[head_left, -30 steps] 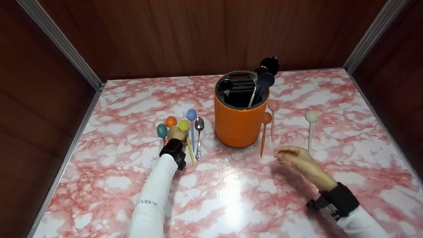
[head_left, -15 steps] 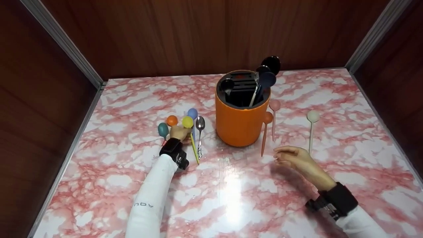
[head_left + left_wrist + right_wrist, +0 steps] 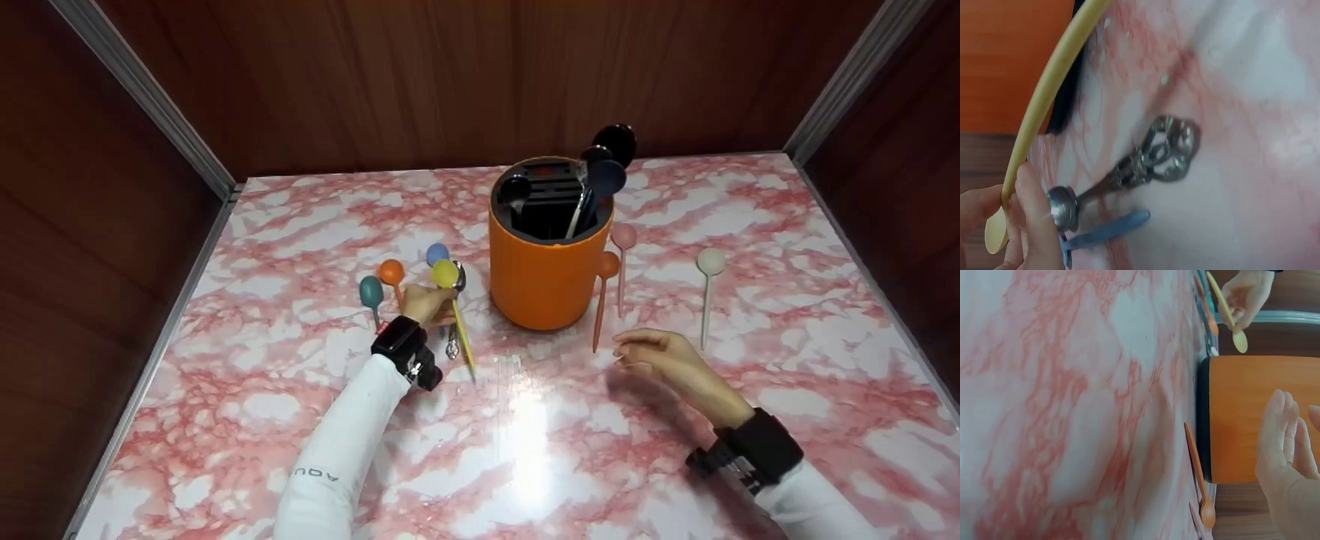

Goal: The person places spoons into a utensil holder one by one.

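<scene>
Left of centre: yellow spoon point(image 3: 445, 274), teal spoon point(image 3: 370, 291), blue spoon point(image 3: 437, 253). Centre: orange holder point(image 3: 544, 292), black on top. Tabletop point(image 3: 225, 450) is marbled pink and white; wall point(image 3: 375, 82) at top, brown wood-grain.

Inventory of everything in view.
holder: 1, orange, on table
dark spoons: 4+, black/navy, in holder
yellow spoon: 1, yellow, left hand
teal spoon, orange spoon, blue spoon, silver spoon: 1 each, as named, holder's left
rust spoon, pink spoon, mint spoon: 1 each, as named, holder's right
table: 1, pink-white, underneath
walls: 3, brown, round table
strips: 2, grey, wall corners
wrist cameras: 2, black, wrists
sleeves: 2, white, arms
left hand, right hand: 1 each, bare, either side
</scene>
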A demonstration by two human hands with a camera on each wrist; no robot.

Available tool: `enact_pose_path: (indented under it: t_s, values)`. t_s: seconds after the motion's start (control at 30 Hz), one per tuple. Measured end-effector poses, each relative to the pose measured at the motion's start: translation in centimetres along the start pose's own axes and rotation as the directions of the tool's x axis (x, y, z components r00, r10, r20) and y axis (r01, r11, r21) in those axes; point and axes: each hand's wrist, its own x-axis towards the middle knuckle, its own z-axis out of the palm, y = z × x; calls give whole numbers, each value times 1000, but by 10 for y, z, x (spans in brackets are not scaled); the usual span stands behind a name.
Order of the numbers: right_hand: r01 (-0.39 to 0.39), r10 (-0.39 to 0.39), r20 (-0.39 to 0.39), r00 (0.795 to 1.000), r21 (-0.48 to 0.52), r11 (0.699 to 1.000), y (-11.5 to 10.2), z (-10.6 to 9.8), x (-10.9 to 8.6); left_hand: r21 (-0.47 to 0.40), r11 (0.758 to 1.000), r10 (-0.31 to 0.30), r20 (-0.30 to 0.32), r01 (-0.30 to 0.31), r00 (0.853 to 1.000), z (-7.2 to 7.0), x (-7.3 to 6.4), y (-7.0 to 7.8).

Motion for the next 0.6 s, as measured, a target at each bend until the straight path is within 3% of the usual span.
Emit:
enact_pose_path:
  t_s: [0.03,0.1,0.33,0.6]
  values:
    - [-5,5,4,1000,-6,1000,0,1,1,3,1000,-19,-13,19,1000,3,-13,8]
    - [-16,16,3,1000,-2,1000,0,3,3,-31,999,-28,9,28,1000,6,-26,12]
    - [-26,26,31,999,7,1000,1,15,13,-87,996,-5,65,10,998,15,-40,10]
    - [-48,41,86,995,73,996,8,29,24,-167,986,33,79,-19,996,25,-60,4]
